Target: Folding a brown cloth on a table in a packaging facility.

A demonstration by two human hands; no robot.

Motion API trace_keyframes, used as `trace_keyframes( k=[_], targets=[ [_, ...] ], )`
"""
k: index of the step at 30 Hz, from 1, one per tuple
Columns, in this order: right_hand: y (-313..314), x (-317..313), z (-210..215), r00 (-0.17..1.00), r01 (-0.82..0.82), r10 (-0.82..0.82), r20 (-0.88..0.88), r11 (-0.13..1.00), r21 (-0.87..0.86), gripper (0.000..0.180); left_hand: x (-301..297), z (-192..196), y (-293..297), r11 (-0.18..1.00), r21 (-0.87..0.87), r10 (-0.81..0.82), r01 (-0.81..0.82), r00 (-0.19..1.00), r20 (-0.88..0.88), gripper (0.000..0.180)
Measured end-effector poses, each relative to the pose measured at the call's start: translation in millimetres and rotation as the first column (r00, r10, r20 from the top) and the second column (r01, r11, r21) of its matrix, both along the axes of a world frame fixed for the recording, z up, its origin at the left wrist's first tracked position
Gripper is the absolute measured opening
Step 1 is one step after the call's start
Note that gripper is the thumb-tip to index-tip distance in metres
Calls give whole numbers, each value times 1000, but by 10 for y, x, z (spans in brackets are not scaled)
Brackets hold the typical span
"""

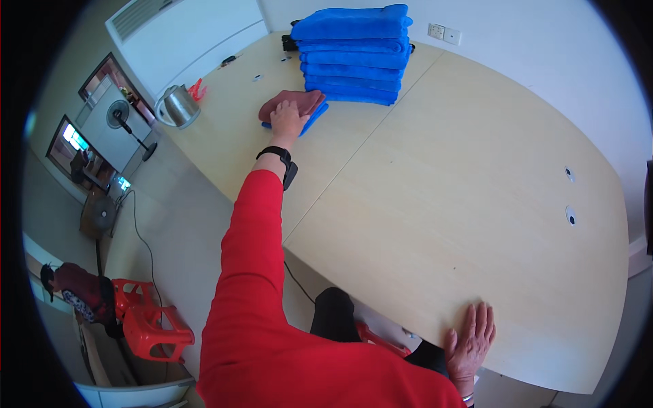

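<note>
Left hand (288,121): fingers slightly parted, brown cloth (310,100) directly beneath them; grip cannot be determined. Right hand (471,341): fingers extended on the table (442,197), holding nothing. Kettle (182,110) (contents hidden): left of left-hand fingers.

Red top (306,367) at lower centre, long red sleeve (249,251) left of centre, black wristband (290,174) above it, black trousers (333,314), silvery bracelet (467,398) at lower right

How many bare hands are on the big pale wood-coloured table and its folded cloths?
2. The left hand is on the folded reddish-brown cloth, which lies over folded blue cloth. The right hand rests flat on the table, near its edge.
</note>
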State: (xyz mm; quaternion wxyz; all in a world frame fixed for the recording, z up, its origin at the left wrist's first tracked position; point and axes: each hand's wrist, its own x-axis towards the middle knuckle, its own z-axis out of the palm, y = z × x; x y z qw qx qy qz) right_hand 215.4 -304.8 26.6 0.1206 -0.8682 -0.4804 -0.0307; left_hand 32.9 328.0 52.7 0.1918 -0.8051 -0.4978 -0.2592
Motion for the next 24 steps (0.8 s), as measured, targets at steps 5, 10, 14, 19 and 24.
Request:
trace_keyframes(
  k=[5,10,14,19,24],
  targets=[
    [65,18,42,999,-16,16,-39,1000,-9,59,-80,-227,544,984,-81,151,-157,986,-77,24],
    [38,15,21,999,4,-4,-37,1000,-3,59,-87,192,327,976,-67,219,-210,949,226,27],
    [8,13,26,1000,-6,6,-8,999,36,60,-238,921,-180,990,17,-117,139,755,645,22],
    [35,5,1,992,-15,40,-122,980,197,67,-93,1658,-1508,663,81,-260,744,127,957,20],
    [437,-246,425,613,-11,505,-608,774,633,84,365,1655,-3022,524,99,-112,846,-47,993,19]
  ],
)
